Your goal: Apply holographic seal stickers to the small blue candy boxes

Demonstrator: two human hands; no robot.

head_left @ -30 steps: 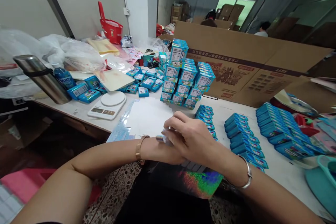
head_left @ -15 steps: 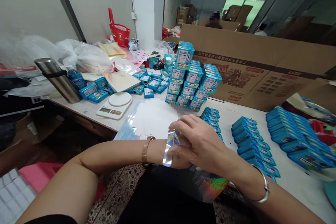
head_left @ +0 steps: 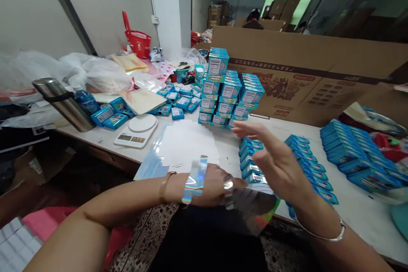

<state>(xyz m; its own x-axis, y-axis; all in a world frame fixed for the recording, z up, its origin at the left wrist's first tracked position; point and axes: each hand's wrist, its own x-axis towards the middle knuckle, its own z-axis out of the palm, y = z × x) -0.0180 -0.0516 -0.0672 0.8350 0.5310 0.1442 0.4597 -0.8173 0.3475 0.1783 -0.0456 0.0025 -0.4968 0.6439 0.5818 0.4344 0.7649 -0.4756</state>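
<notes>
My left hand [head_left: 213, 183] is low in front of my lap, its fingers curled at the edge of a thin, shiny film sheet [head_left: 250, 209] with rainbow glints. Shiny holographic strips [head_left: 195, 180] stick to the back of that hand and wrist, and another strip [head_left: 228, 190] lies across its fingers. My right hand [head_left: 282, 163] is raised to the right with nothing in it, fingers stretched out and thumb apart. Under and beside it stand rows of small blue packs [head_left: 250, 159]. A white patch of paper [head_left: 186, 142] lies on the table beyond my left hand.
Stacked blue boxes [head_left: 219, 89] marked "CARAMELO MACIZO" stand before a large carton [head_left: 287, 76]. A white scale [head_left: 136, 131], steel flask [head_left: 65, 104], loose blue boxes [head_left: 183, 102] and a red basket [head_left: 139, 43] are left. More blue packs [head_left: 360, 148] stand right.
My right hand has left my left wrist and moved up and right, opening out. More holographic strips now show on my left hand. The view has shifted slightly.
</notes>
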